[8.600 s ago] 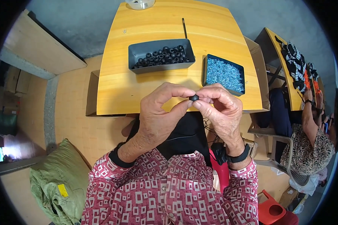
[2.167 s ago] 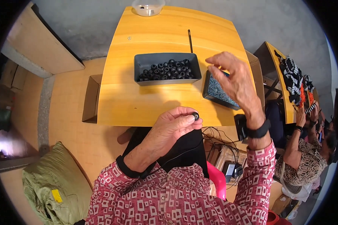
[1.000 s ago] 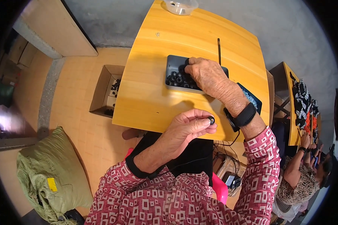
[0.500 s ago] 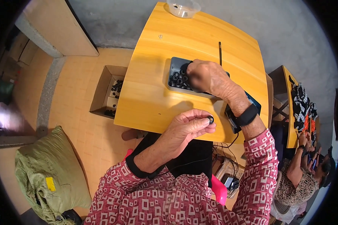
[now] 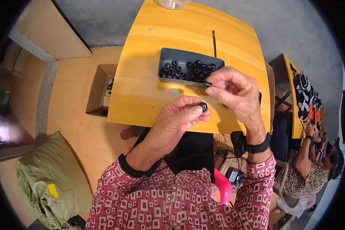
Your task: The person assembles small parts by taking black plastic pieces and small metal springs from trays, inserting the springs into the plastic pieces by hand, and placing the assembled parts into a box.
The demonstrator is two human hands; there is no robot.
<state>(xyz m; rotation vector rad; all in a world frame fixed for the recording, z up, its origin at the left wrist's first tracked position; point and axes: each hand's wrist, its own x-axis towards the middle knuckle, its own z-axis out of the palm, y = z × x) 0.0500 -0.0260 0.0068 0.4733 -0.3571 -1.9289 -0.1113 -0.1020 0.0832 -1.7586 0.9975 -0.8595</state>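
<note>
Black beads (image 5: 203, 106), one pinched in left fingers (image 5: 191, 112), one in right fingers (image 5: 229, 76) overlapping grey bin (image 5: 176, 81), rod (image 5: 214, 44) beyond

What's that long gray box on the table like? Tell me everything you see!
The gray box is long and open-topped, with smooth walls that look like plastic. It stands upright on the yellow table, its long side running left to right. Inside are many round black beads, some showing holes, with bare wall above them at the back. The right hand hides its near right corner; I can't tell whether they touch.
</note>
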